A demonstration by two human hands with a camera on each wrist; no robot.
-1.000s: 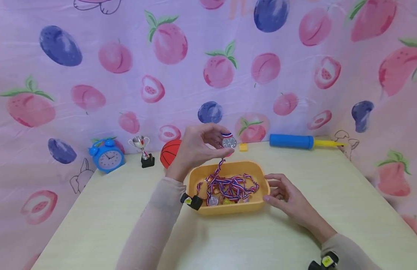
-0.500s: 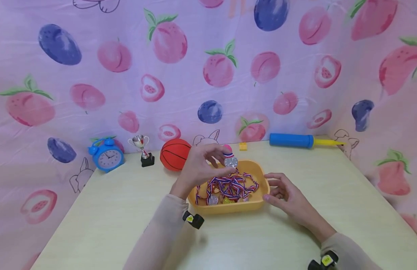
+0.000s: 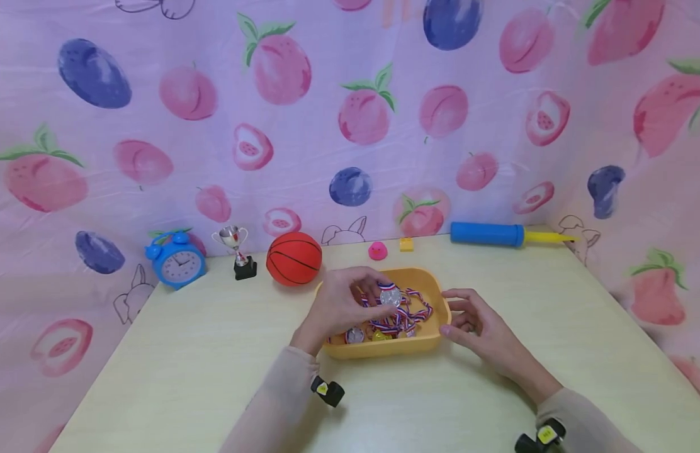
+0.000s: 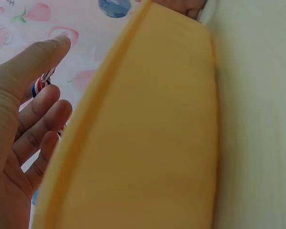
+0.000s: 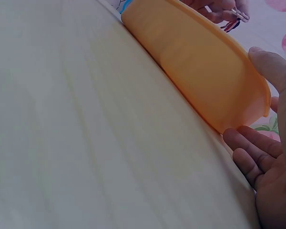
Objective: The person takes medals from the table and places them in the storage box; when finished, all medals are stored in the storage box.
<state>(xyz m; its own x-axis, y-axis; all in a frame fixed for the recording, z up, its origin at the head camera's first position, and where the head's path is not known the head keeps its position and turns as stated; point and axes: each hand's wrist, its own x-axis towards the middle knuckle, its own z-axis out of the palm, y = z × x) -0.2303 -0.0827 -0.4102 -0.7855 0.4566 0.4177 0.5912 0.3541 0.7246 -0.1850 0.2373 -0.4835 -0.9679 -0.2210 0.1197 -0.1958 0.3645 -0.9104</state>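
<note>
My left hand (image 3: 350, 302) pinches a silver medal (image 3: 391, 296) between thumb and fingers, low over the yellow plastic basin (image 3: 384, 351). A bit of the medal's striped ribbon (image 4: 36, 88) shows by the fingers in the left wrist view. In the basin lies a tangle of red, white and blue ribbons (image 3: 420, 308), with another silver medal (image 3: 354, 335) and a gold one (image 3: 379, 336) near the front wall. My left hand hides part of the pile. My right hand (image 3: 483, 327) rests against the basin's right end, thumb at the rim, fingers loosely bent.
Along the back stand a blue alarm clock (image 3: 181, 264), a small trophy cup (image 3: 237, 251) and a red toy basketball (image 3: 294, 258). A pink duck toy (image 3: 378, 250), a yellow block (image 3: 406, 244) and a blue hand pump (image 3: 486, 234) sit farther right, before the fruit-print curtain.
My left hand has come down with the silver medal from above the basin to just over the ribbons, uncovering the basketball and pink duck. My right hand stays at the basin's end.
</note>
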